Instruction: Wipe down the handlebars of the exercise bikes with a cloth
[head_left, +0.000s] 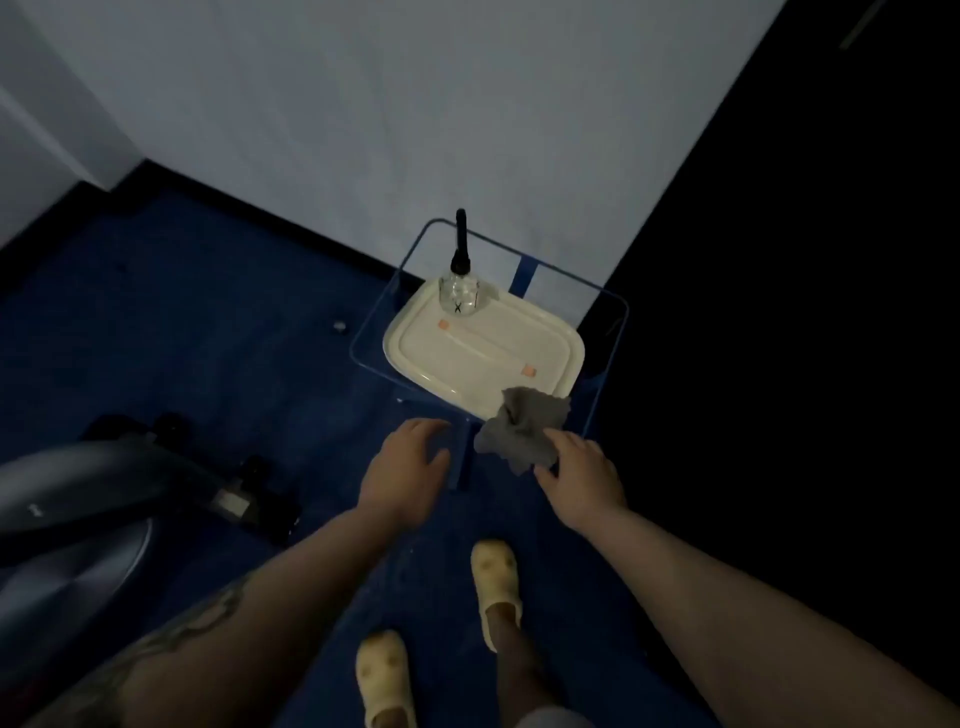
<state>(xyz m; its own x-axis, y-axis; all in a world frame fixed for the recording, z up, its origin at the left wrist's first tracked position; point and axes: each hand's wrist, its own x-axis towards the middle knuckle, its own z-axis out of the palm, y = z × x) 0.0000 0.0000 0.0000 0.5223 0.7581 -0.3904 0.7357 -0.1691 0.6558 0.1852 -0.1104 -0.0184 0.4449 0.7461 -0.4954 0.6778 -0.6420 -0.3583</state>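
Dim blue floor; right hand (582, 478) pinches grey cloth (522, 428), left hand (405, 467) relaxed, bike (78, 519) cut off

An exercise bike (78, 499) is cut off at the left edge, handlebars unseen; 1 tray (415, 358) corner is covered by the grey cloth (519, 426).

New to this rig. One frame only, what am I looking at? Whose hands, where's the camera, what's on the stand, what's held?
There is no robot here: a person wears a wide-angle camera on the head, looking down at their own arms and feet. The right hand pinches a grey cloth at the near edge of a cream tray. The tray sits on a blue wire-frame stand, with a clear spray bottle at its far corner. The left hand hangs relaxed, holding nothing. An exercise bike shows partly at the left.
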